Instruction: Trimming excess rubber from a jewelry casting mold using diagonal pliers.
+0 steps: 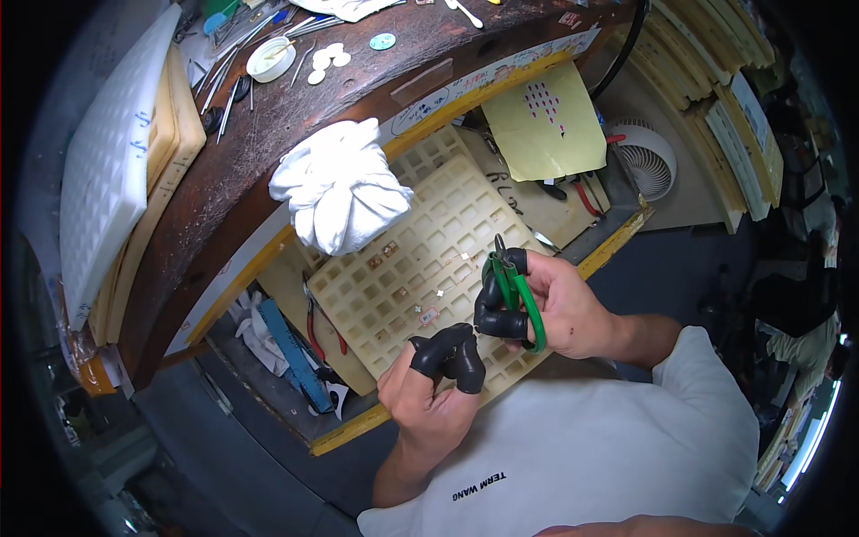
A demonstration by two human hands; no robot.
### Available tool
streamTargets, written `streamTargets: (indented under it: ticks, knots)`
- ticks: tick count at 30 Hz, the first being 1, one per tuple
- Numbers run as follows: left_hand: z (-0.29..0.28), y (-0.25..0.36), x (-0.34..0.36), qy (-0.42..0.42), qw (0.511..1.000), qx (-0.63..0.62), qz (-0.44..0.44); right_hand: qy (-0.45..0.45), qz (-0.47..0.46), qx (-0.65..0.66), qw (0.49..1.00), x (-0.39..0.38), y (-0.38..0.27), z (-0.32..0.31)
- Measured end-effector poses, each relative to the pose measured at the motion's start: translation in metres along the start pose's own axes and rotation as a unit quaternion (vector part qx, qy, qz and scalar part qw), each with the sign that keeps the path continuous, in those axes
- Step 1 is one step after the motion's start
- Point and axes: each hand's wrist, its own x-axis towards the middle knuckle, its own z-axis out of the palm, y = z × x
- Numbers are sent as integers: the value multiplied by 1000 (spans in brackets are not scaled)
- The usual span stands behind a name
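**Small cutters over an open tray of loose parts**

The green-handled scissors (pixel 514 291) sit just right of the frame's centre, gripped in the right hand (pixel 559 309), whose black-capped fingers (pixel 497 320) are clamped around the handles; the short blades point up toward the desk edge and look nearly closed, though that is hard to tell. The left hand (pixel 428 394), lower centre, has its black rubber fingertips (pixel 454 353) pinched together as if on something tiny; whatever is between them is too small to make out. The two hands are near each other but not touching.

Both hover over the cream compartment tray (pixel 429 233), where a few small brown and white pieces lie in separate cells.

In my judgement the main risk is loss of the tiny piece: a snip or a loosened pinch could send it into the wrong cell or off the tray's lower edge into the drawer clutter, where blue-handled (pixel 295 358) and red-handled tools (pixel 315 331) lie. The blade tips also work close to the left fingertips, so a slip could nick the rubber.

A knotted white cloth (pixel 340 183) overlaps the tray's upper left corner; nudging it could jostle the cells.
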Motion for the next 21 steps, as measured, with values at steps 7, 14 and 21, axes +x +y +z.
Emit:
streamTargets:
  ticks: [7, 14, 21]
  knots:
    - [3, -7, -6, 35, 996, -64, -56, -18, -1, 30, 999, 0, 2, -1]
    - [4, -10, -8, 43, 992, -85, -86, -17, -2, 27, 999, 0, 3, 0]
    - [3, -8, -7, 32, 995, -63, -69, -16, -18, 21, 999, -2, 3, 0]
